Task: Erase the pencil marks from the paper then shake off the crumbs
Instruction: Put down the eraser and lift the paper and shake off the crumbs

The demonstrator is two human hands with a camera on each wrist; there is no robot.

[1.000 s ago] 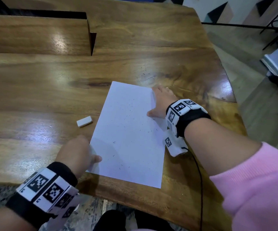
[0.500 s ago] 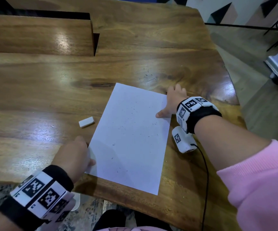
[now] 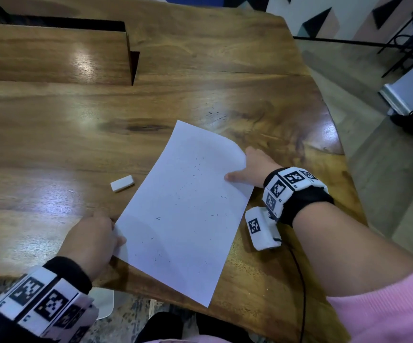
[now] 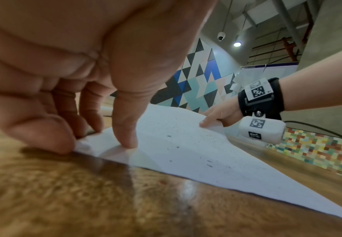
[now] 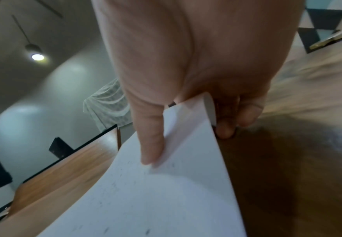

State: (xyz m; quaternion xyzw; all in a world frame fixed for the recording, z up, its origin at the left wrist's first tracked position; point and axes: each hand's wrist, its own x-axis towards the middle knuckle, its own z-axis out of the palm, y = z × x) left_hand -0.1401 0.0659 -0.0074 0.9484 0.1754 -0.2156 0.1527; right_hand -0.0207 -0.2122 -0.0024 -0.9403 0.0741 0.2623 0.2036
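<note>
**Both hands on the paper**

We see the paper (image 3: 183, 214) at centre frame on the desk (image 3: 52, 144), speckled with crumbs (image 3: 158, 218). Our left hand (image 3: 94, 238) pinches its lower-left edge; our right hand (image 3: 252, 167) pinches its lifted right edge. The eraser (image 3: 122, 183) lies left of it.

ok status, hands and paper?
Left hand pinches paper near corner; right hand pinches far edge, lifting it. Crumbs on sheet. Eraser on table, clear of it.
</note>
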